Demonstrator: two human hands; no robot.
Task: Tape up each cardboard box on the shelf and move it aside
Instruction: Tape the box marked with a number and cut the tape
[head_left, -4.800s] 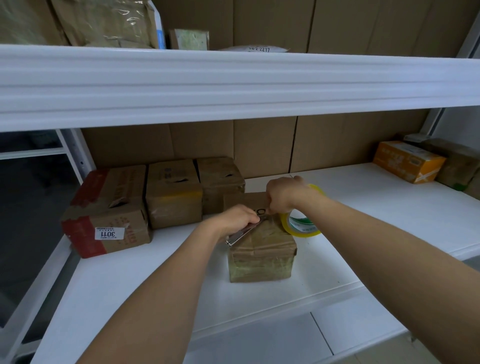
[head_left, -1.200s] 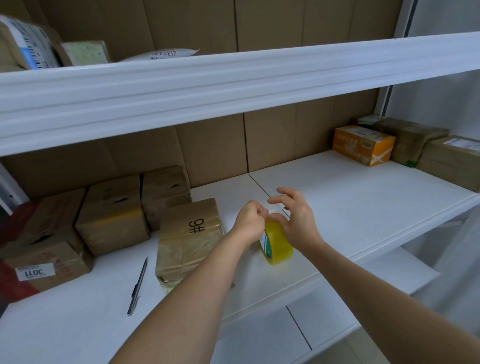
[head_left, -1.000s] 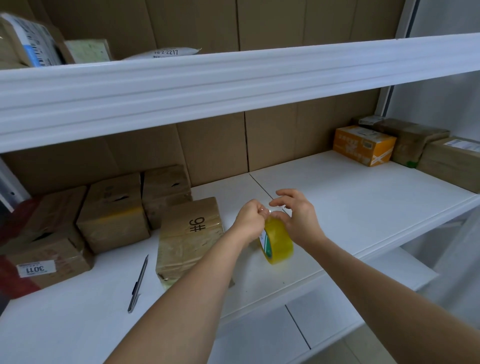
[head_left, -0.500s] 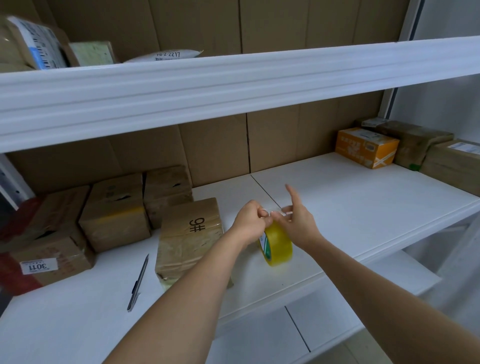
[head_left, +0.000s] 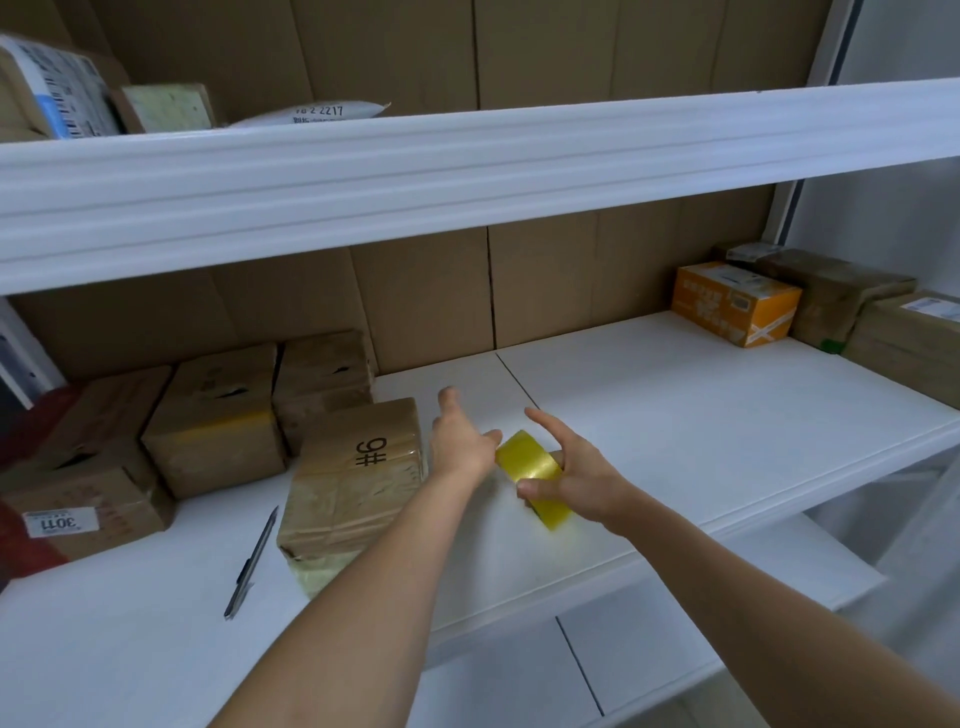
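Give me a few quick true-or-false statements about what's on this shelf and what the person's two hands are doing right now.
1. The right hand holds the yellow tape roll. True.
2. The box marked #6 is stacked on top of another box. False: it sits directly on the white shelf, in front of the row of brown boxes.
3. The left hand grips the pen. False: the pen lies loose on the shelf left of the #6 box, and the left hand is open with fingers extended.
4. An orange box sits at the far right of the shelf. True.
5. The tape roll lies flat on the shelf. False: it is tilted in the right hand.
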